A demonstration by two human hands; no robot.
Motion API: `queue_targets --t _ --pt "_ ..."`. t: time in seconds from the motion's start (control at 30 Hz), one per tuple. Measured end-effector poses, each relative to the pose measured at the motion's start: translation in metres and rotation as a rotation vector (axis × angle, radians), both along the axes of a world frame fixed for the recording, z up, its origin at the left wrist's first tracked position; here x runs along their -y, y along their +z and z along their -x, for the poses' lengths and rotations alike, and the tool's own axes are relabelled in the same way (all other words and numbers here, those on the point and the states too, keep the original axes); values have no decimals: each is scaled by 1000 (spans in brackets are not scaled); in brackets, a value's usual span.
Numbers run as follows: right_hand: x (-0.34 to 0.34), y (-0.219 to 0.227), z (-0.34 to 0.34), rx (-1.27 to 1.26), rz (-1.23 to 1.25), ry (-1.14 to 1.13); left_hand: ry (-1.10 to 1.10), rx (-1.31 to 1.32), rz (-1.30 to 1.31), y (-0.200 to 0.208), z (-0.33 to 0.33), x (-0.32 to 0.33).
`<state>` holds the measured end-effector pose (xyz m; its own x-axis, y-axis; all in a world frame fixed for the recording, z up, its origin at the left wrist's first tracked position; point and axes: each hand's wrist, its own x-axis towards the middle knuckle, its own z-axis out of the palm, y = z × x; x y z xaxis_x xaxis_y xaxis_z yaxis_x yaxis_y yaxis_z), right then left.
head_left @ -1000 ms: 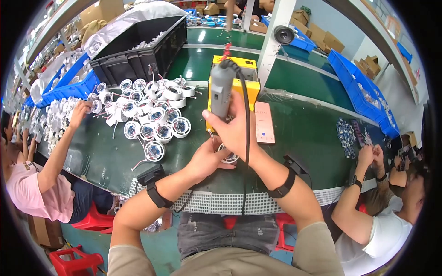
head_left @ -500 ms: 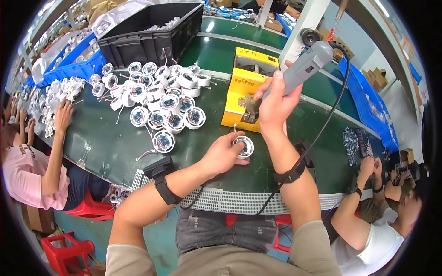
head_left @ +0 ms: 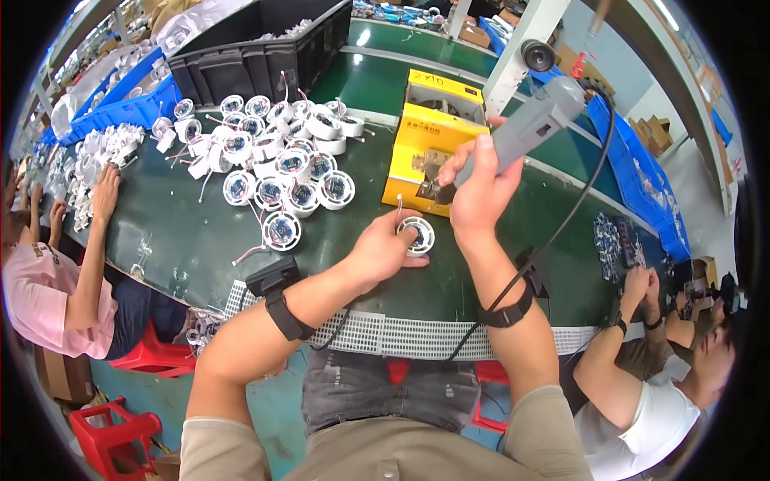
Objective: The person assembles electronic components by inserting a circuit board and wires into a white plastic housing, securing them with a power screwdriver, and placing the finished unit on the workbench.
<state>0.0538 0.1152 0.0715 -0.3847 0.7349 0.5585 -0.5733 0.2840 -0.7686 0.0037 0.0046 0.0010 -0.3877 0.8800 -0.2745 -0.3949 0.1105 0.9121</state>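
Observation:
My left hand [head_left: 375,252] is closed on a round white housing [head_left: 427,237], keeping it on the green work surface. Inside the housing's ring a blue circuit board shows, and a thin wire with a small plug sticks up beside my fingers. My right hand [head_left: 481,196] grips a grey corded electric screwdriver [head_left: 539,122], tilted with its back end up to the right. Its lower end points toward the front of a yellow screw feeder [head_left: 425,143]; my fingers hide the tip. Left of the feeder, many similar white housings [head_left: 293,163] with wires lie in a heap.
A black crate [head_left: 241,68] and a blue bin [head_left: 128,108] stand at the back left. Another blue tray [head_left: 642,188] lies at the right. The screwdriver's black cord [head_left: 584,196] hangs across my right forearm. Co-workers sit on both sides, one with a hand [head_left: 106,192] among white parts.
The whole view has shifted slightly. My right hand and the screwdriver have come a little lower relative to the feeder. My left hand still keeps hold of the housing.

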Motion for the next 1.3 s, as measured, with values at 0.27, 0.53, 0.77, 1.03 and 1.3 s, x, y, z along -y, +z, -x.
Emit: queue_targets --t 0.27,0.53,0.77,1.03,1.3 --pt "21 -16 -20 25 28 75 -24 -30 1 7 1 2" --pt "28 -22 -20 43 -4 99 -9 -11 1 11 -2 6" --pt "26 -25 -25 83 18 118 -21 -34 -10 7 -3 -2" --pt "26 -34 -31 90 -56 245 -54 -95 -32 7 2 2" --pt "-75 -46 -90 633 -464 -425 474 -1389 228 38 55 36"
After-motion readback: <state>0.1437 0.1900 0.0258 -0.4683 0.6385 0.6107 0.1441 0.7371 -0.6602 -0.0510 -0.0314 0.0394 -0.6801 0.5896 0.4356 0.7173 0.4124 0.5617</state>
